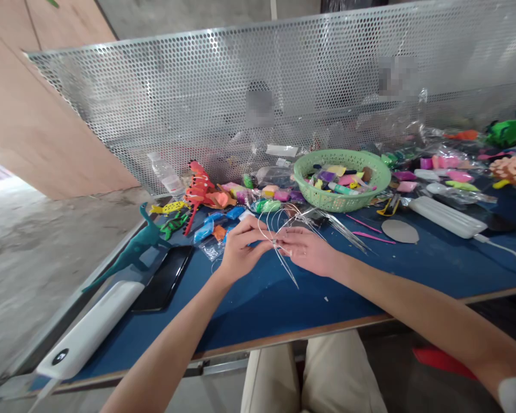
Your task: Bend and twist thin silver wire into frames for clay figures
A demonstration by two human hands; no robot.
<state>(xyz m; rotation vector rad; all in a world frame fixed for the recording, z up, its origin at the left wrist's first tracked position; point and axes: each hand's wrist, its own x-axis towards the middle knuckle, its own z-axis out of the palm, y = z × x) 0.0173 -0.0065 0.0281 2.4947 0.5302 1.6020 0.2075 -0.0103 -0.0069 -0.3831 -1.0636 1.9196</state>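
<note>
Thin silvery wires, bent into loops at the top with straight ends pointing down, are held between my two hands above the blue table. My left hand pinches them from the left, fingers closed. From the right, my right hand grips the same wires close to the left fingertips. Just behind the right hand lies a bundle of straight wires. Blue packets and an orange piece lie beyond my left hand. Exactly where the wires cross is partly hidden by the fingers.
A green basket of coloured pieces stands behind. At left are a teal dinosaur, a black phone and a white lamp-like device. A white power strip-like bar lies right. Perforated metal mesh borders the back.
</note>
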